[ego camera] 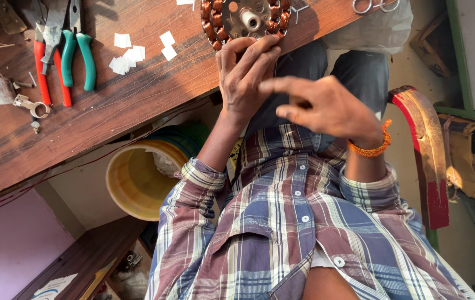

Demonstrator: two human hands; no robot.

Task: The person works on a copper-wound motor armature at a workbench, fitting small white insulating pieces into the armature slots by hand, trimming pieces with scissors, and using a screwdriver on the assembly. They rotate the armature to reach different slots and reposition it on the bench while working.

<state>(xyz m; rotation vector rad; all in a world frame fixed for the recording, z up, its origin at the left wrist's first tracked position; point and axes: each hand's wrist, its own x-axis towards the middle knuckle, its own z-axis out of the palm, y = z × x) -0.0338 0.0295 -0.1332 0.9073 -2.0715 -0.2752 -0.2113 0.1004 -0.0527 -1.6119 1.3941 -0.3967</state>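
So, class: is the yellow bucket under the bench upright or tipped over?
Upright: the yellow bucket shows its open mouth to the downward-looking camera.
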